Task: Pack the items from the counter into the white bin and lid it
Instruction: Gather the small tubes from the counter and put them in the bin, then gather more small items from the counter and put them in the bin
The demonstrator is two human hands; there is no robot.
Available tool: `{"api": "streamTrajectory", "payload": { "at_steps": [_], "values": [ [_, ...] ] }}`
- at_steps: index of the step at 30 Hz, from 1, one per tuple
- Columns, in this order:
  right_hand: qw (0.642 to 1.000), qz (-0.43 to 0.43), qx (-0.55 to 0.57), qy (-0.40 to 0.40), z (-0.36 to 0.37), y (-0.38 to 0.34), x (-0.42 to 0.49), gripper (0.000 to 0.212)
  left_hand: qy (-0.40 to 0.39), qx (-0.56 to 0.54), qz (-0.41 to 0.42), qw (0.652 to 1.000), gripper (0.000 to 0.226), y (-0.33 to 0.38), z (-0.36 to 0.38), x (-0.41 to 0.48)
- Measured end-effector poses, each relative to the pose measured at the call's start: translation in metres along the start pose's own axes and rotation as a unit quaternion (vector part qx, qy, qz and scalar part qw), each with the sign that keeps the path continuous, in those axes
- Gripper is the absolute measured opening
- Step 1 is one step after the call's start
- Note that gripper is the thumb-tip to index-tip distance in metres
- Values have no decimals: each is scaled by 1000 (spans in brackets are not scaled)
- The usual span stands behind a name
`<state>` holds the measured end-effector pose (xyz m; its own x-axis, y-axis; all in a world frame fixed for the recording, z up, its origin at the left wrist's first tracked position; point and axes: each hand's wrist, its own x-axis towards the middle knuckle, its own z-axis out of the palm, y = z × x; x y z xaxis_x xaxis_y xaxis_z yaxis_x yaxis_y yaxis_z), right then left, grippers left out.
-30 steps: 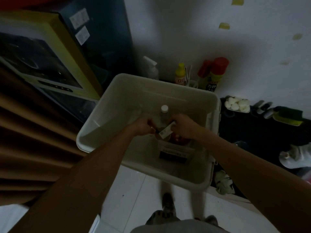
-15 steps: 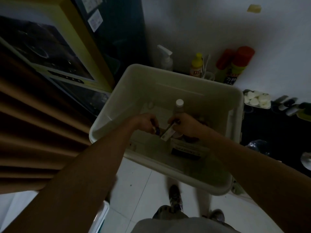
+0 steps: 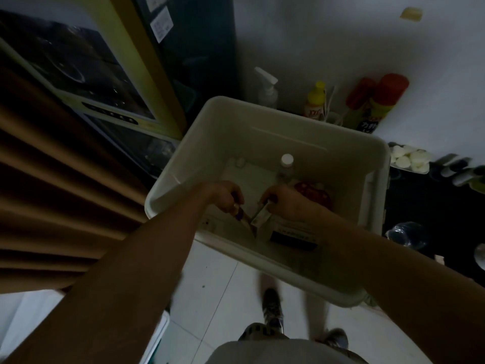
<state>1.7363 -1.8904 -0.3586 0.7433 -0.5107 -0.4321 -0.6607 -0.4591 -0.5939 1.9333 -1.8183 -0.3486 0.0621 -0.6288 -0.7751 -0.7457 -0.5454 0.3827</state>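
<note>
Both hands (image 3: 262, 203) reach down inside white bin (image 3: 262, 122).

I see a dim, underexposed scene — far wall (image 3: 341, 43) brightest, near forearms shadowed, edges bowed, slight blur throughout.

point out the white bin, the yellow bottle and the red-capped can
white bin (image 3: 294, 127): head view, far inner wall
yellow bottle (image 3: 315, 99): head view, its body
red-capped can (image 3: 393, 86): head view, its red cap

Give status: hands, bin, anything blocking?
Left hand inside the white bin, closed on a small dark item. Right hand closed on a small white box. Bin open, no lid in view. Capped bottle upright behind the hands, not blocking.
</note>
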Motion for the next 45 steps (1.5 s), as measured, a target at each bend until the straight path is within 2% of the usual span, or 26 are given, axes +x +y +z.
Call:
{"api": "streamTrajectory", "payload": {
  "at_steps": [6, 12, 14, 16, 18, 23, 25, 31, 37, 42, 45],
  "values": [
    [998, 13, -68, -5, 17, -7, 4, 26, -22, 14, 18, 1000, 43, 13, 14, 7],
    [989, 21, -136, -46, 36, -9, 11, 37, -36, 84, 19, 996, 45, 24, 29, 12],
    [985, 13, -165, -47, 38, -9, 11, 40, -51, 126, 23, 990, 57, 27, 33, 11],
    [990, 27, -132, -43, 41, -10, 10, 44, -43, 135, 11, 990, 76, 25, 34, 10],
    [994, 12, -102, -35, 37, -14, 7, 48, -15, 120, -8, 993, 82, 24, 32, 5],
    [998, -1, -50, 40, 23, -13, -10, 44, 34, 60, 4, 998, 67, 26, 24, -12],
    [999, 0, -35, 42, 14, -15, -18, 41, 55, 29, 21, 998, 60, 32, 20, -20],
    [994, -45, -34, 91, -39, -18, -43, 41, 142, -17, 153, 978, 30, 94, 0, -50],
    [983, -64, -8, 173, -92, -8, -81, 29, 194, -9, 206, 959, 32, 140, -10, -69],
    [964, -37, -49, 260, -127, 18, -119, 39, 263, -18, 246, 932, 33, 190, 0, -78],
    [951, -45, -15, 305, -140, 38, -142, 42, 275, -16, 285, 918, 30, 232, 13, -87]
  ]
}}
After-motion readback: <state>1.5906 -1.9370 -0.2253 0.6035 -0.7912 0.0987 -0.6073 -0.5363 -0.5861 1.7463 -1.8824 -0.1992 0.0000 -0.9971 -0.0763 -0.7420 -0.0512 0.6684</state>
